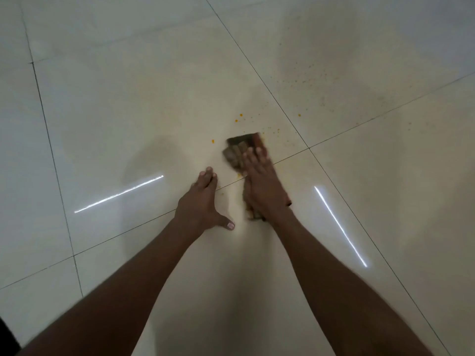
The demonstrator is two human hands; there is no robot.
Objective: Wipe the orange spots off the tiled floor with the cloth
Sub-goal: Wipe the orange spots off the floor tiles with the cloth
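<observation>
My right hand (263,183) lies flat on a brown, striped cloth (239,147) and presses it onto the cream tiled floor (128,111); the cloth sticks out past my fingertips and under my wrist. Bright orange spots (240,115) dot the tile just beyond the cloth, with one spot (212,141) to its left and one (299,115) across the grout line. Many finer specks (308,78) spread over the far right tile. My left hand (201,201) rests palm-down on the floor beside the cloth, fingers together, thumb out, holding nothing.
Dark grout lines (280,105) cross near the cloth. Two bright light reflections (118,194) (339,224) streak the glossy tiles on either side of my arms. A dark edge (6,332) shows at the bottom left corner.
</observation>
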